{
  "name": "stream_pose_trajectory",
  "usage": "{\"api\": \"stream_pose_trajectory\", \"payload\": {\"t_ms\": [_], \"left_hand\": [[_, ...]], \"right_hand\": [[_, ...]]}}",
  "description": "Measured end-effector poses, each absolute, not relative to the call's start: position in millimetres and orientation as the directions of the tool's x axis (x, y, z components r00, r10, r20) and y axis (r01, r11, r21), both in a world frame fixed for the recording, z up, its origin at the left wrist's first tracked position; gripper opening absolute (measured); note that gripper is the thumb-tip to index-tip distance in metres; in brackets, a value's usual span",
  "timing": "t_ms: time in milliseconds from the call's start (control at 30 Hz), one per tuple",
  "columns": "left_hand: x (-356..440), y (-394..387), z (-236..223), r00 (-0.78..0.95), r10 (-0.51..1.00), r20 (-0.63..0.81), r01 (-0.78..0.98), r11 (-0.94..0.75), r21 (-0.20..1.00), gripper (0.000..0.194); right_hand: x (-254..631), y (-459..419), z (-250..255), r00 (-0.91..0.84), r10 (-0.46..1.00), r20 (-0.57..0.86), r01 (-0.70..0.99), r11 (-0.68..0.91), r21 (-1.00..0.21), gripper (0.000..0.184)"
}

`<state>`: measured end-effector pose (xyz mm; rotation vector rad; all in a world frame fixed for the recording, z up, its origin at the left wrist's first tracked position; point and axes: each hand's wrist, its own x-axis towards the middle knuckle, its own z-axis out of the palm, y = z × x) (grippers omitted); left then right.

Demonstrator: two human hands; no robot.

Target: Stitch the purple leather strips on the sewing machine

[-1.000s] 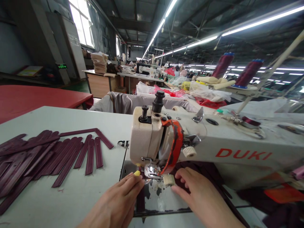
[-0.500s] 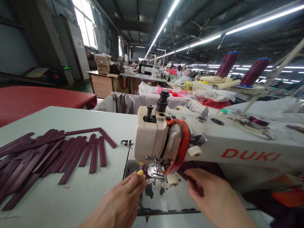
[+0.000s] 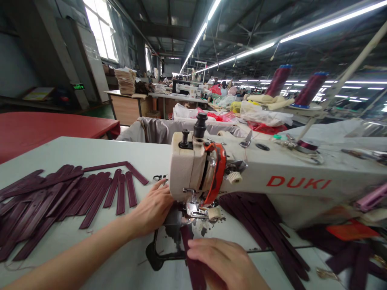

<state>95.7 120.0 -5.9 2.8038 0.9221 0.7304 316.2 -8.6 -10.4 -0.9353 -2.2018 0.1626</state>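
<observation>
Right hand (image 3: 225,257) first: it lies low in front of the sewing machine (image 3: 185,167), fingers stretched over a maroon strip (image 3: 189,245) that runs from close by the presser foot (image 3: 196,210) down past the bottom of my view. Whether it pinches the strip or only presses it flat, I can't tell, since the thumb is hidden. The left hand (image 3: 154,209) is beside the machine's head, knuckles up and fingertips lost behind the casing — open or closed, I can't say. More maroon strips (image 3: 260,229) trail beneath the machine's arm on the right, overlapping lengthwise. Over on the left, a heap of finished-looking maroon pieces (image 3: 36,213), many round-ended, spreads across the pale worktop (image 3: 133,155), three of them set side by side at its edge. An orange guard (image 3: 218,173) curves down the machine's front, and two maroon thread cones (image 3: 279,80) stand farther back.
</observation>
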Motion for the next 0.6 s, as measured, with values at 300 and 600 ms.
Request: {"api": "stream_pose_trajectory", "payload": {"t_ms": [300,600], "left_hand": [[72.3,100.2,-17.0,0.64,0.611,0.466,0.598,-0.777,0.196,0.042],[88.7,61.5,-50.1,0.72,0.368,0.589,0.368,-0.921,0.126,0.062]], "right_hand": [[290.2,17.0,-40.4,-0.463,0.548,0.697,0.642,0.749,-0.163,0.03],[286.9,17.2,-42.4,-0.434,0.607,0.666,0.681,0.704,-0.198,0.032]]}}
